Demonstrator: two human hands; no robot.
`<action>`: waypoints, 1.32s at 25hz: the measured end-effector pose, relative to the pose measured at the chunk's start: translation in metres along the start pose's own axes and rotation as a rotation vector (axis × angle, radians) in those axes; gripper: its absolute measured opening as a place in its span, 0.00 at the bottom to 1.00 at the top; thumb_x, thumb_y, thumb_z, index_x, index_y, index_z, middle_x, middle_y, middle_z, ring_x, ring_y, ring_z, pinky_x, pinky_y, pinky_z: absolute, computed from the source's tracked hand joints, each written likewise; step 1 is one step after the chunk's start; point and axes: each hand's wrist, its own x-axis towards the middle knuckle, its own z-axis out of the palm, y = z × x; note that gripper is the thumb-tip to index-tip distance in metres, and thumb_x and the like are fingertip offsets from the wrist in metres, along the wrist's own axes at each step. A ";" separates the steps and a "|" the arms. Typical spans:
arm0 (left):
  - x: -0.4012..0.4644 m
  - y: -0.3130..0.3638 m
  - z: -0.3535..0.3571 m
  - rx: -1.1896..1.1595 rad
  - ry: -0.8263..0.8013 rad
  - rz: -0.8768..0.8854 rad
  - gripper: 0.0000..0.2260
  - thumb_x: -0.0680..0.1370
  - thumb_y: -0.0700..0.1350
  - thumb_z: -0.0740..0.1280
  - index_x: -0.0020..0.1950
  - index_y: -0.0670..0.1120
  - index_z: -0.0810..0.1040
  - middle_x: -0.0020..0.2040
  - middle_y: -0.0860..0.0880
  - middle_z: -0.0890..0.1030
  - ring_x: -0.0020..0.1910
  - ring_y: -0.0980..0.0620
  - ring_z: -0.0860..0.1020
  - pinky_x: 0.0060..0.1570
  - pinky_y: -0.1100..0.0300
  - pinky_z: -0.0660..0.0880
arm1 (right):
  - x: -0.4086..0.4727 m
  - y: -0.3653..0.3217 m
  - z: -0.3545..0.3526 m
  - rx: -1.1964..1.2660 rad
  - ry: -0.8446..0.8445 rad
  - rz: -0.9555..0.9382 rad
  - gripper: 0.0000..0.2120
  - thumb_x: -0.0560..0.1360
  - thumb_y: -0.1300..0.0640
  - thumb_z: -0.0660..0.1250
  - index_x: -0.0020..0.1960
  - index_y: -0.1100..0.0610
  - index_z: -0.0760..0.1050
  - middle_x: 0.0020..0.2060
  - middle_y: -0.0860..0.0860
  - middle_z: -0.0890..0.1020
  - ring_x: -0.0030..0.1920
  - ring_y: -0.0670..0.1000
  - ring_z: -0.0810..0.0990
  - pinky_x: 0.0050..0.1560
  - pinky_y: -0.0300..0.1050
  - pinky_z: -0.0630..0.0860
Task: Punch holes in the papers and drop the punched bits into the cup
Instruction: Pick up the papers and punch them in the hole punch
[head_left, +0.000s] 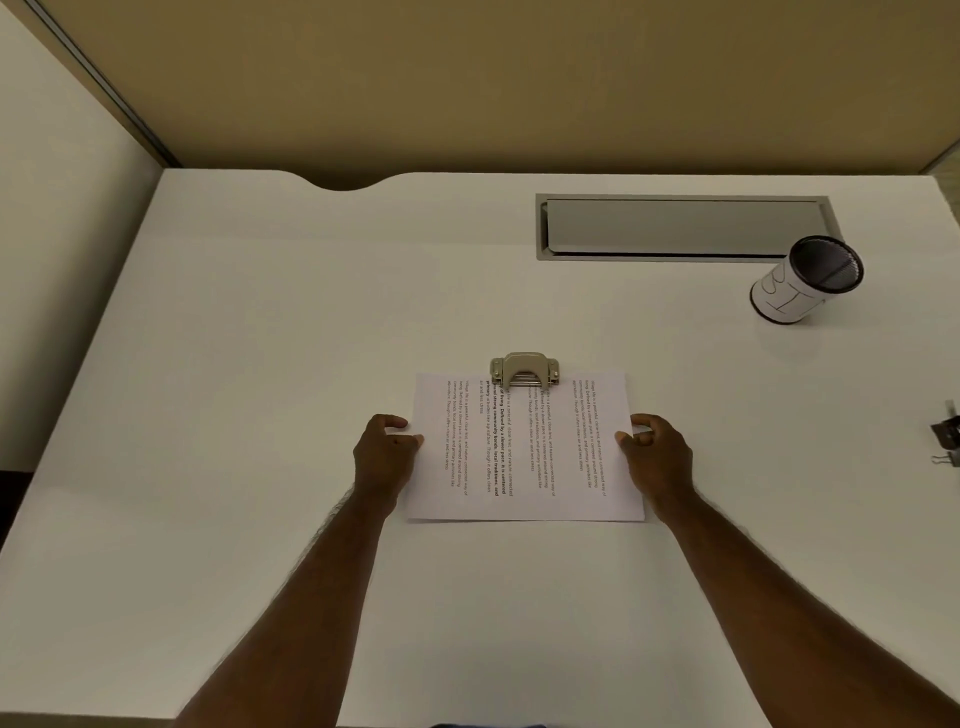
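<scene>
Left hand (387, 448) pinches the paper's (524, 457) left edge; right hand (655, 451) pinches its right edge, fingers curled, forearms reaching in from the near side. Paper flat on desk (260, 338), far edge tucked into hole punch (524, 370). Cup (804, 283) stands far right, well apart.

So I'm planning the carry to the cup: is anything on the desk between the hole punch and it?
Nothing visible: bare desk lies between the hole punch and the cup, far right.
</scene>
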 end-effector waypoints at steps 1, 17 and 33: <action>0.001 0.000 0.001 0.004 -0.001 0.004 0.09 0.72 0.40 0.70 0.51 0.45 0.76 0.50 0.49 0.77 0.47 0.49 0.75 0.45 0.59 0.70 | 0.001 -0.001 -0.001 -0.017 0.015 -0.004 0.16 0.74 0.57 0.68 0.60 0.59 0.74 0.50 0.58 0.83 0.51 0.57 0.80 0.53 0.45 0.73; 0.006 -0.002 0.002 -0.026 0.021 -0.013 0.07 0.72 0.40 0.72 0.45 0.45 0.75 0.47 0.48 0.81 0.45 0.49 0.77 0.45 0.59 0.70 | 0.017 -0.093 0.064 -0.717 -0.388 -0.806 0.41 0.75 0.45 0.63 0.76 0.58 0.42 0.77 0.54 0.44 0.77 0.55 0.44 0.76 0.54 0.48; -0.009 0.020 0.002 0.770 -0.150 0.515 0.43 0.69 0.65 0.70 0.76 0.50 0.56 0.77 0.45 0.58 0.74 0.42 0.59 0.69 0.42 0.62 | 0.029 -0.100 0.062 -0.643 -0.307 -0.809 0.35 0.77 0.45 0.59 0.76 0.55 0.46 0.77 0.53 0.47 0.77 0.54 0.43 0.74 0.58 0.43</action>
